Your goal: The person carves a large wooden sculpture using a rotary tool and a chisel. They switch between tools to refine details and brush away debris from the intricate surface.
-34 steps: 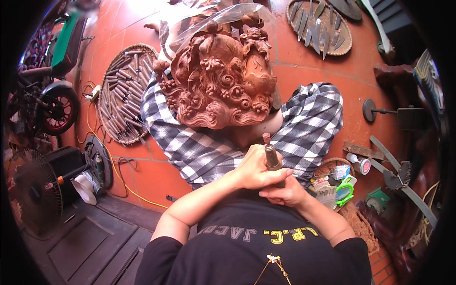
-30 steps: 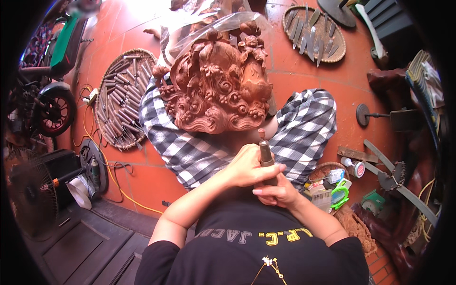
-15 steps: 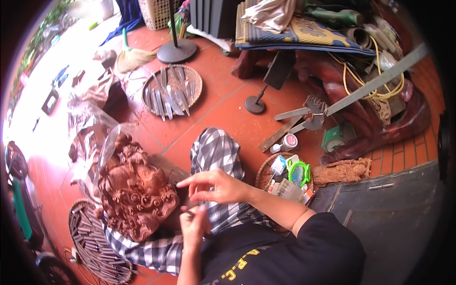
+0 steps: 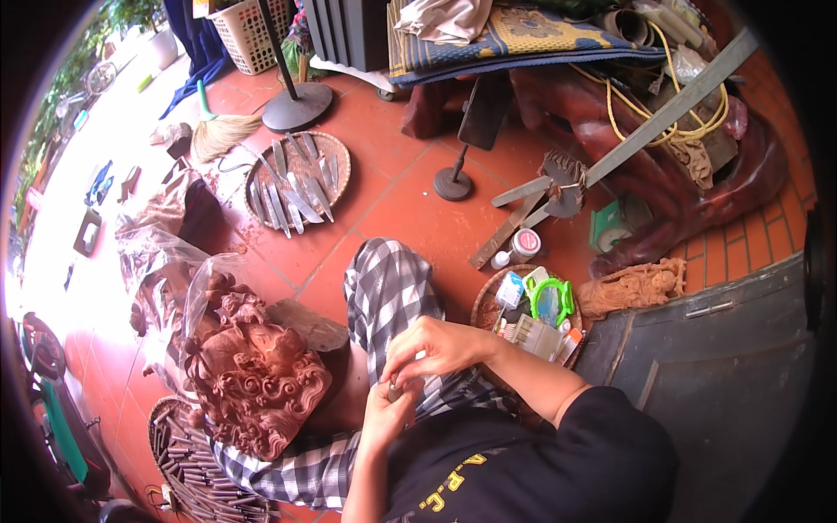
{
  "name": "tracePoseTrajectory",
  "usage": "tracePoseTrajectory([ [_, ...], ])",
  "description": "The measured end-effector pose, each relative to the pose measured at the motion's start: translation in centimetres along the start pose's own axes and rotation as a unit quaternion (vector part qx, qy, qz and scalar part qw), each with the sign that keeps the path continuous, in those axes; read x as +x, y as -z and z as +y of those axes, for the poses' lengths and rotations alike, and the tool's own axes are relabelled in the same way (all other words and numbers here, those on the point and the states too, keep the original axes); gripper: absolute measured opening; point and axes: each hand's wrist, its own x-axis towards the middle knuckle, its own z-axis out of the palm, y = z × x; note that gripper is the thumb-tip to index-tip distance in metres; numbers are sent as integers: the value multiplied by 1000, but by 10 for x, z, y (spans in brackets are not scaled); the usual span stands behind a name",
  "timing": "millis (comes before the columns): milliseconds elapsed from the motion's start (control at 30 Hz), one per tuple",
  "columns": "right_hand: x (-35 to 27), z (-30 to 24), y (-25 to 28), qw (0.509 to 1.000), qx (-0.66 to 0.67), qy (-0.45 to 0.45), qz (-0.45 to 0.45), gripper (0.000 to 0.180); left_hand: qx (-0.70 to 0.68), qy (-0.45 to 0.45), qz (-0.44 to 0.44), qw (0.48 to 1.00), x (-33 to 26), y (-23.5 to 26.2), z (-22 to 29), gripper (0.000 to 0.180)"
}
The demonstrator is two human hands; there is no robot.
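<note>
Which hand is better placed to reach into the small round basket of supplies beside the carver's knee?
Probably the right hand: it lies on the same side as the basket and closer, its fingers loose, while the left hand grips the small tool.

**Wood, steel, cloth and tile**

The carved block (image 4: 261,383) is reddish-brown wood, matt, its surface cut into rough curls and ridges. A crinkled sheet of clear plastic (image 4: 187,279) lies glossy behind it. The trousers (image 4: 392,296) are soft checked cloth, the shirt (image 4: 540,462) plain black cloth. The blades (image 4: 292,196) on the round woven tray (image 4: 340,148) are dull grey metal, worn rather than polished. The floor (image 4: 410,209) is matt orange-red tile, dusty. The small figure (image 4: 632,288) is pale bare wood, unpolished. The big root carving (image 4: 689,192) is dark wood with a smooth sheen. The cord (image 4: 649,131) on it looks like yellow plastic.
</note>
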Motion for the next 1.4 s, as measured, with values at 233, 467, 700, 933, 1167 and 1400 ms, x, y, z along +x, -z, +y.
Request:
tracePoseTrajectory([
  [233, -6, -9, 32, 936, 101, -45, 334, 12, 5, 13, -15, 1000, 2, 5, -8, 44],
  [467, -64, 5, 148, 738, -270, -21, 618, 22, -42, -22, 5, 999, 2, 13, -15, 47],
  [700, -108, 30, 211, 550, -658, -78, 509, 15, -64, -16, 21, 998, 3, 13, -13, 46],
  [933, -106, 39, 284, 462, -836, -150, 255, 11, -43, -37, 50, 997, 1, 17, -11, 46],
  [1167, -110, 34, 271, 435, -840, -280, 168, 20, 5, -26, 49, 998, -3, 23, -13, 44],
  [1400, -21, 6, 75, 934, -242, -241, 103, 32, -184, -91, 102, 973, -3, 17, -19, 47],
])
